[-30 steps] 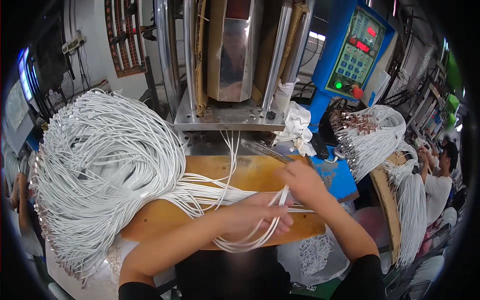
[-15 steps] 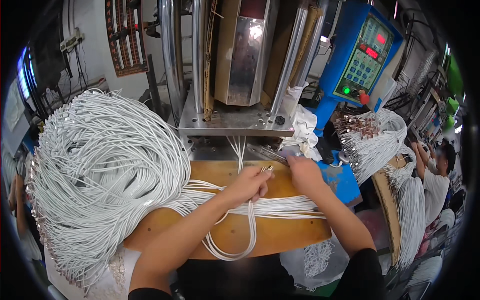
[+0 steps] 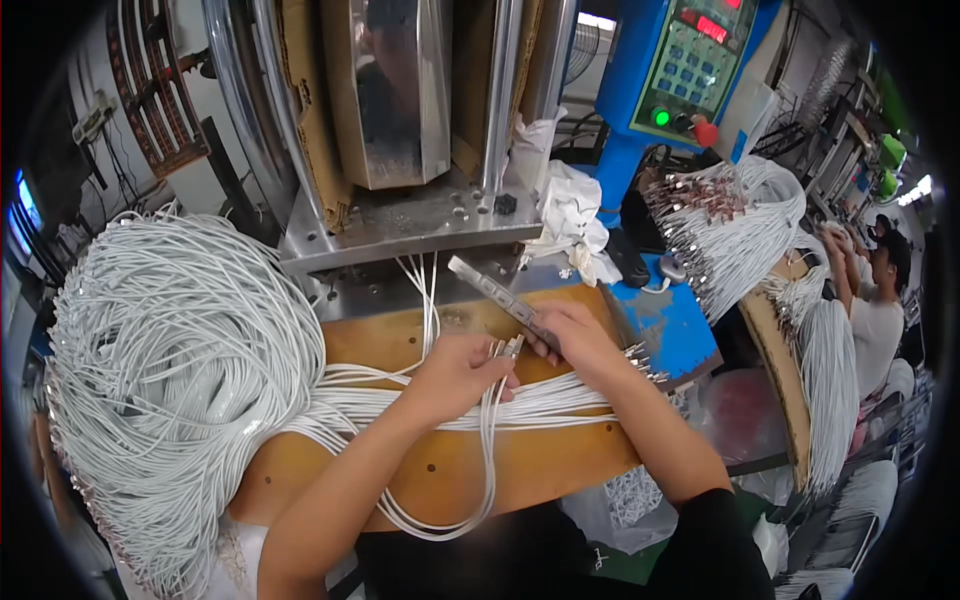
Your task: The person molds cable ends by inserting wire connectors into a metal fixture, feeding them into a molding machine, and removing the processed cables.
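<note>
My left hand point(image 3: 455, 380) is closed around a few white cables point(image 3: 489, 450), whose metal-tipped ends stick up past the fingertips and whose lengths loop down over the board's near edge. In my right hand point(image 3: 582, 343) is a slotted metal bar point(image 3: 495, 292), gripped at its near end and slanting up to the left, toward the press. The bar's lower end sits close to the cable tips; I cannot tell whether they touch. Beneath both hands, a bundle of white cables point(image 3: 560, 390) crosses the brown board point(image 3: 380, 470). More cables point(image 3: 428, 300) run under the press plate.
A large heap of white cables point(image 3: 180, 350) covers the left. The press's steel plate point(image 3: 400, 240) and columns stand ahead. A blue control box point(image 3: 640, 90), crumpled white cloth point(image 3: 575, 220) and hanging cable bundles point(image 3: 740, 240) are at right. Another person point(image 3: 880, 310) sits far right.
My right hand has drawn the metal bar nearer, away from the press, and raised it into full view. My left hand still holds the cables. The whole view has shifted and tilted.
</note>
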`<state>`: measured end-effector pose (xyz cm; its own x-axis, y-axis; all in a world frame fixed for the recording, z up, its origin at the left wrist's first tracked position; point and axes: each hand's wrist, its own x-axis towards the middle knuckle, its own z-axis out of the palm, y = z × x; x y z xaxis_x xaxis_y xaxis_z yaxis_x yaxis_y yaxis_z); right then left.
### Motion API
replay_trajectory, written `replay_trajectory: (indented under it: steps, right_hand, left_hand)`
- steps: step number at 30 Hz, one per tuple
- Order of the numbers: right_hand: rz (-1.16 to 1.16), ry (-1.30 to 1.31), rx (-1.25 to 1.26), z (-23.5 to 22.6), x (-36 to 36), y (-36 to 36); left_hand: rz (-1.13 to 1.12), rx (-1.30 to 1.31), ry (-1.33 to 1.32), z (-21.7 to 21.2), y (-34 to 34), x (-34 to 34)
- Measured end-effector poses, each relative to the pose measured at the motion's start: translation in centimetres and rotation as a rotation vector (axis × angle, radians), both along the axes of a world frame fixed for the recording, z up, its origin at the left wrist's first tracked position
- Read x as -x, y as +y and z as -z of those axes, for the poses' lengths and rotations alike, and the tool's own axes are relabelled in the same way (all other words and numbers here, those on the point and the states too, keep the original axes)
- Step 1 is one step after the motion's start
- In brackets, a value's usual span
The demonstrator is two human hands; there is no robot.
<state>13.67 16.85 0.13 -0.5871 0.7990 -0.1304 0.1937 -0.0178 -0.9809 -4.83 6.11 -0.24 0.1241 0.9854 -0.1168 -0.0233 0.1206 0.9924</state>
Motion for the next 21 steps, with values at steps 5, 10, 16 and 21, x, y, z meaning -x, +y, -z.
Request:
replay_trajectory:
  steps: [5, 10, 16, 21]
  right_hand:
    - [-0.034, -0.062, -0.307, 1.4, -0.2, -0.7]
    - [-0.079, 0.079, -0.471, 1.3, 0.4, -2.0]
    - [-0.053, 0.119, -0.19, 1.1, -0.3, -1.5]
    - [-0.098, -0.003, -0.288, 0.9, -0.4, -1.8]
  left_hand:
    - [0.022, 0.065, 0.067, -0.8, 0.1, -0.4]
    - [0.019, 0.118, -0.044, -1.2, -0.3, -0.5]
    - [-0.173, 0.016, -0.096, -1.1, -1.3, -0.9]
    - [-0.104, 0.087, 0.0, -1.5, -1.5, -0.4]
